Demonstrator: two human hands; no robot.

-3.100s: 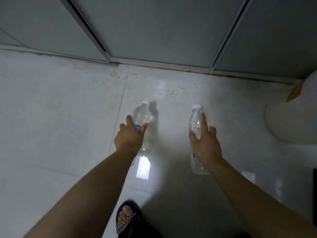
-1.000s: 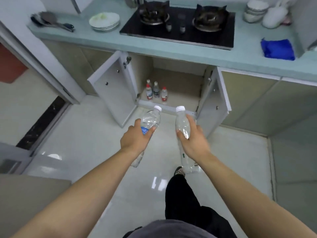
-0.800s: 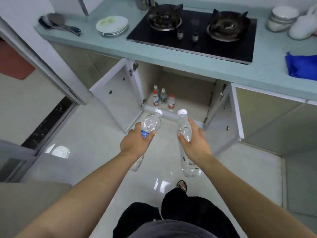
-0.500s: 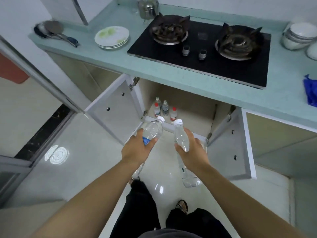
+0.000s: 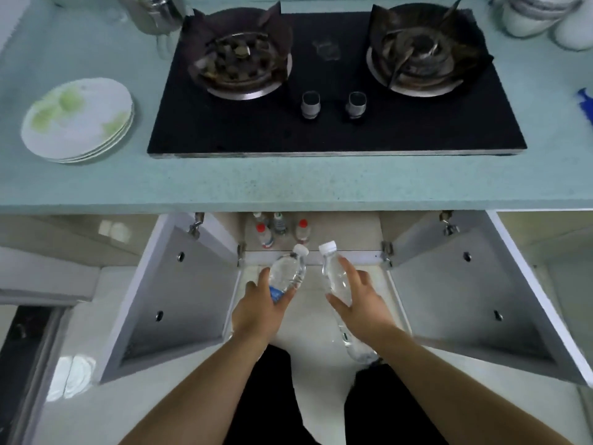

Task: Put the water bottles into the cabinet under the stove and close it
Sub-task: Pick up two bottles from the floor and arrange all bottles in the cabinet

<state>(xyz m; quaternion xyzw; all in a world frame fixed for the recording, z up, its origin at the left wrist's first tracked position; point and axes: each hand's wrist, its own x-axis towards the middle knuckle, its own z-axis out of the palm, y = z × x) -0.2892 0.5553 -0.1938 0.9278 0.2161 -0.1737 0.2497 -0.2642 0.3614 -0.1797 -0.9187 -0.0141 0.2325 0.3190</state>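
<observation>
A: What are the person's hands doing?
B: The left hand (image 5: 256,311) is wrapped round a blue-labelled bottle (image 5: 286,275); the right hand (image 5: 361,305) grips a clear bottle (image 5: 336,281). Both caps point toward the cabinet (image 5: 313,250).
A: And the cabinet?
B: Under the stove (image 5: 337,85), left door (image 5: 179,293) and right door (image 5: 475,290) swung open, small bottles (image 5: 279,229) standing inside. Plates (image 5: 78,118) sit on the counter (image 5: 288,181).

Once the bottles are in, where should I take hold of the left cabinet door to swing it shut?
Take the left cabinet door by its free outer edge, from the left: it stands wide open, hinged beside the cabinet opening, and no handle shows.
</observation>
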